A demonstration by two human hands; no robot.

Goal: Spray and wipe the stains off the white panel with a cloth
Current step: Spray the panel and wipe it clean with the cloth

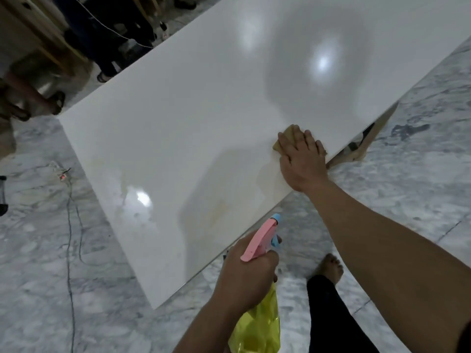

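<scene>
Right hand (pixel 302 159), cloth (pixel 288 133) near panel (pixel 178 123) edge

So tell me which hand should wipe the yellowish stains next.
Right. The right hand already presses the cloth flat on the panel, just beyond the stains. The left hand is occupied gripping the spray bottle.
</scene>
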